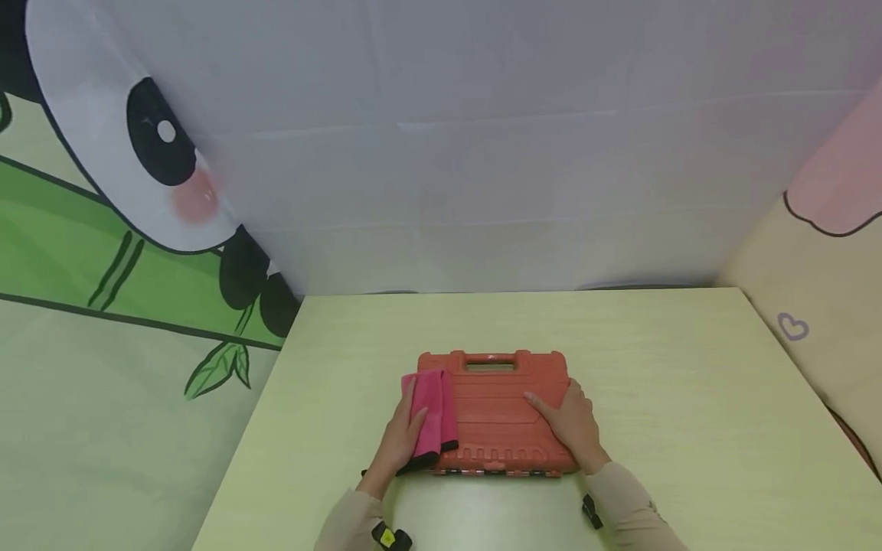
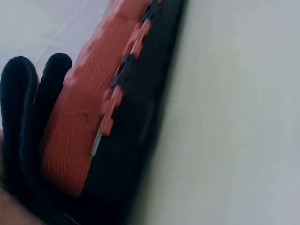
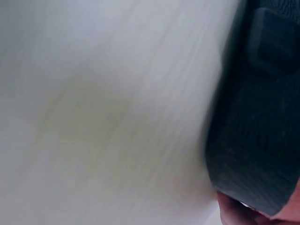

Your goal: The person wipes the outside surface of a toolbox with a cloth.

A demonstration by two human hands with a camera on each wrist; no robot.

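Observation:
A red plastic tool case point(image 1: 510, 413) with a black lower half point(image 2: 126, 140) lies on the table, its handle at the far side and its hinges toward me. Over the left part of its lid lies a folded pink cloth point(image 1: 430, 405) with black edging point(image 2: 21, 108). My left hand point(image 1: 400, 436) grips the cloth and the case's left side, thumb on top of the cloth. At the right side, my right hand point(image 1: 575, 425) holds the case with its thumb across the lid; its other fingers are mostly hidden around the edge.
The pale wooden table point(image 1: 689, 398) extends on all sides of the case. A plain light wall sheet point(image 1: 482, 191) hangs behind it, with a printed cartoon sheet point(image 1: 103, 428) on the left and a cream one point(image 1: 813, 306) on the right.

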